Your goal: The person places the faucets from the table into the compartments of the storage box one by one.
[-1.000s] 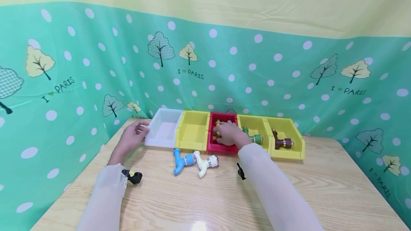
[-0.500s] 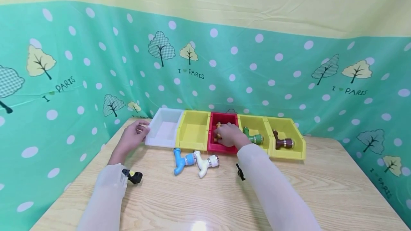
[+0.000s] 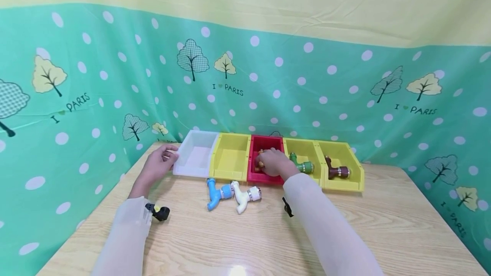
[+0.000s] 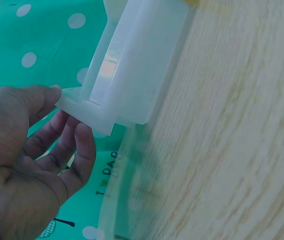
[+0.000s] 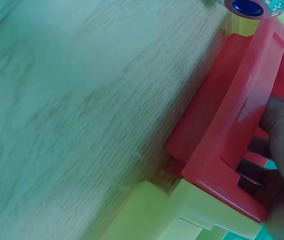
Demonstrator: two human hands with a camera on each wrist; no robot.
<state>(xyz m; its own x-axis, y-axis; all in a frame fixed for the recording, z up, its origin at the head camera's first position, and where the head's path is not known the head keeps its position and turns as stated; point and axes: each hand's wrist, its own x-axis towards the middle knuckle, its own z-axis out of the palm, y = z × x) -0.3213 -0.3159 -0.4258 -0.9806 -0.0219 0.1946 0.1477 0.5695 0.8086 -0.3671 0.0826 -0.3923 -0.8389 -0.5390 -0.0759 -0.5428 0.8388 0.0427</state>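
In the left wrist view the left hand point(image 3: 158, 164) pinches the white bin point(image 3: 192, 169) by its corner; only the head view shows the orange tap point(image 3: 258, 167), gripped by the right hand point(image 3: 274, 162) in the red bin point(image 3: 264, 178); five bins, five taps; the blue tap point(image 3: 218, 193) lies at the red bin's eight o'clock.

A tabletop point(image 3: 207, 242) of pale, light-brown wood grain carries everything, with a bright glare spot toward its near side. Along its far side five open bins stand side by side in one row. From the left they run: a translucent white bin point(image 3: 197, 155), a yellow bin point(image 3: 231, 159), a red bin point(image 3: 266, 177), a second yellow bin point(image 3: 303, 146) and a third yellow bin point(image 3: 345, 185). Just in front of the row, a blue tap point(image 3: 218, 194) and a white tap point(image 3: 241, 198) lie directly on the wood, close beside each other.
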